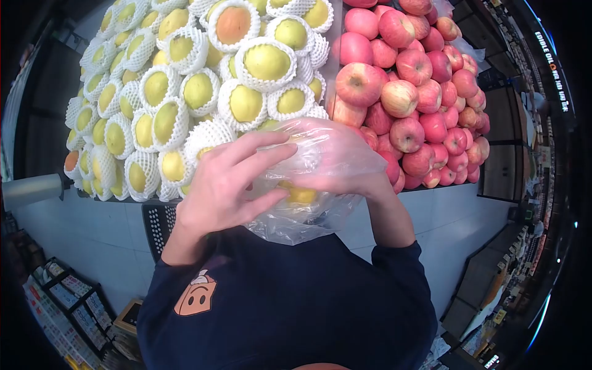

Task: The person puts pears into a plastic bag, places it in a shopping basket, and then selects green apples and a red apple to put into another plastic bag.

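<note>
A clear plastic bag (277, 216) hangs between my hands in front of my chest, with something yellow (300, 193) showing through it. My left hand (225, 182) is at the bag's left side, its fingers apart and their tips against the plastic. Inside or behind the film is my right hand (333, 163); the plastic covers its fingers, so their grip is unclear. Just beyond my hands lie yellow-green fruits in white foam nets (265, 63) on the left and red apples (407, 134) on the right.
A clear upright divider (333, 49) separates the two fruit piles. Below the display's left part is a dark perforated basket or crate (159, 225). A plastic roll (34, 191) sticks out at the left edge. Shelves (74, 302) stand at the lower left.
</note>
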Tool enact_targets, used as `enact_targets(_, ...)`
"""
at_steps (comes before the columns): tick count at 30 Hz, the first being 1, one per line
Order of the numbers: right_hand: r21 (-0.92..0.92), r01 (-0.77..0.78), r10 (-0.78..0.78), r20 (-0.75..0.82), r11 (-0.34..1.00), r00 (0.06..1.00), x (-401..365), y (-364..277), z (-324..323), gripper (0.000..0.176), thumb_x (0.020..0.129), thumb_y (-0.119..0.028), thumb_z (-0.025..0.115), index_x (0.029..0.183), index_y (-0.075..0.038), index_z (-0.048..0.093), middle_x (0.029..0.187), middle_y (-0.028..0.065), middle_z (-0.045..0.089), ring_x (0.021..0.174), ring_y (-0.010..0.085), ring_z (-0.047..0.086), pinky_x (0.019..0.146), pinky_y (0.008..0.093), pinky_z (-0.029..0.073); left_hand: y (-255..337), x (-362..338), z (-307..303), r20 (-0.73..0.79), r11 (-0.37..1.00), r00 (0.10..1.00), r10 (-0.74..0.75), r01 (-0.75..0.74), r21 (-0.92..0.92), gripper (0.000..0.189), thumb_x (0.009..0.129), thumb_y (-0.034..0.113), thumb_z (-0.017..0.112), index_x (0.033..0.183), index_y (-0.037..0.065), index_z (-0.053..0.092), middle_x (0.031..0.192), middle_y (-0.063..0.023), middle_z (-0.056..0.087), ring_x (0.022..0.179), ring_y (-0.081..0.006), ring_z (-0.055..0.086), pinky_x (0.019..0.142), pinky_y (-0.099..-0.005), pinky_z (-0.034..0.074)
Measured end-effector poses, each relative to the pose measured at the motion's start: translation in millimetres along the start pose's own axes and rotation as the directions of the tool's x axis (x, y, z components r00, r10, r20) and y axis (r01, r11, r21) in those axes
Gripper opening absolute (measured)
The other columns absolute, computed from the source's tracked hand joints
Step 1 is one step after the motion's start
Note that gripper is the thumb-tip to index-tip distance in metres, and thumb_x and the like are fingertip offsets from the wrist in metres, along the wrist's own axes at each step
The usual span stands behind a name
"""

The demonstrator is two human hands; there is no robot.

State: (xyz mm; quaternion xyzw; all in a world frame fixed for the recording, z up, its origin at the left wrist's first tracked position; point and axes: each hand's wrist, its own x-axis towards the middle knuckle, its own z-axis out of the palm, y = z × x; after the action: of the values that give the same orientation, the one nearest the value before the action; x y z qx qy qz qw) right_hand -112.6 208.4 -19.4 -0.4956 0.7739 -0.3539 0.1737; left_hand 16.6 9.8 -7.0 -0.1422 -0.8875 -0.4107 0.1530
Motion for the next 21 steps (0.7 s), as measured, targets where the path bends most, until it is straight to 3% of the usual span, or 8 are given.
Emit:
enact_targets(1, 0.052, -0.025, 0.025, -0.003, 0.998, 1.000, 0, -3, -2, 0.057, 0.080, -0.027, 0.078, 0.129, -0.003, 0.060, 0.120, 0.0123, 0.066, 0.111, 0.0285, 0.063, 0.097, 0.0391, 0.049, 2, 0, -2, 0.039, 0.998, 0.998, -0.057, 0.058, -0.025, 0.061, 0.065, 0.009, 0.086, 0.123, 0.002, 0.066, 0.127, -0.0144, 0.064, 0.092, -0.0279, 0.069, 0.073, -0.0350, 0.057)
enact_targets(4, 0.275, -0.308, 0.299, 0.075, 0.911, 0.951, 2, -10, -11, 0.056, 0.083, -0.029, 0.074, 0.129, -0.002, 0.060, 0.118, 0.0121, 0.066, 0.112, 0.0231, 0.063, 0.097, 0.0365, 0.048, -3, -1, 0, -0.012, 0.999, 1.000, 0.006, -0.006, 0.032, 0.072, 0.063, 0.009, 0.088, 0.130, 0.003, 0.062, 0.134, -0.0149, 0.059, 0.108, -0.0298, 0.065, 0.082, -0.0362, 0.056)
enact_targets(7, 0.333, -0.249, 0.255, 0.026, 0.909, 0.967, -4, 7, -14, 0.057, 0.090, -0.039, 0.066, 0.131, -0.001, 0.059, 0.124, 0.0150, 0.065, 0.114, 0.0239, 0.063, 0.098, 0.0344, 0.047, -10, -3, -3, -0.011, 1.000, 1.000, 0.005, -0.005, 0.003, 0.076, 0.063, 0.008, 0.084, 0.135, 0.010, 0.058, 0.134, -0.0127, 0.058, 0.121, -0.0337, 0.056, 0.101, -0.0432, 0.045)
enact_targets(10, 0.712, -0.171, 0.219, 0.026, 0.681, 0.975, -11, 12, -14, 0.054, 0.096, -0.036, 0.058, 0.132, 0.004, 0.056, 0.127, 0.0147, 0.062, 0.116, 0.0224, 0.061, 0.100, 0.0352, 0.046, -15, -4, -6, 0.017, 0.997, 0.999, 0.035, -0.036, 0.072, 0.080, 0.062, 0.004, 0.086, 0.136, 0.004, 0.056, 0.139, -0.0163, 0.056, 0.123, -0.0341, 0.057, 0.101, -0.0417, 0.048)
enact_targets(13, 0.935, -0.151, 0.253, 0.069, 0.321, 0.965, -19, 26, -5, 0.052, 0.100, -0.033, 0.051, 0.134, 0.006, 0.053, 0.132, 0.0159, 0.058, 0.116, 0.0210, 0.060, 0.101, 0.0353, 0.047, -9, -2, -5, 0.035, 0.995, 0.998, -0.060, 0.057, 0.080, 0.078, 0.063, 0.002, 0.081, 0.137, 0.010, 0.057, 0.141, -0.0154, 0.053, 0.123, -0.0353, 0.056, 0.102, -0.0441, 0.046)
enact_targets(16, 0.942, -0.123, 0.284, 0.032, 0.311, 0.958, -19, 20, -4, 0.058, 0.102, -0.040, 0.049, 0.137, 0.006, 0.050, 0.133, 0.0172, 0.058, 0.118, 0.0205, 0.058, 0.101, 0.0345, 0.048, -5, 2, 4, -0.094, 0.993, 0.991, 0.096, -0.089, 0.076, 0.080, 0.062, 0.001, 0.081, 0.138, 0.010, 0.056, 0.144, -0.0178, 0.049, 0.123, -0.0380, 0.055, 0.102, -0.0450, 0.046)
enact_targets(19, 0.929, -0.144, 0.365, 0.009, 0.342, 0.931, -18, 29, 11, 0.074, 0.103, -0.054, 0.044, 0.145, 0.006, 0.039, 0.134, 0.0195, 0.056, 0.108, 0.0233, 0.066, 0.092, 0.0314, 0.054, -4, 9, 11, -0.071, 0.969, 0.967, 0.244, -0.241, 0.045, 0.082, 0.060, 0.001, 0.080, 0.138, 0.010, 0.056, 0.142, -0.0191, 0.051, 0.123, -0.0400, 0.055, 0.102, -0.0452, 0.047)
enact_targets(21, 0.965, -0.154, 0.188, 0.114, 0.213, 0.975, -29, 15, 1, 0.085, 0.101, -0.063, 0.039, 0.150, 0.006, 0.029, 0.127, 0.0210, 0.061, 0.096, 0.0245, 0.070, 0.081, 0.0287, 0.056, -9, 11, 7, -0.068, 0.986, 0.986, 0.154, -0.157, -0.050, 0.080, 0.062, 0.004, 0.083, 0.138, 0.006, 0.056, 0.138, -0.0187, 0.055, 0.122, -0.0366, 0.057, 0.102, -0.0430, 0.046)
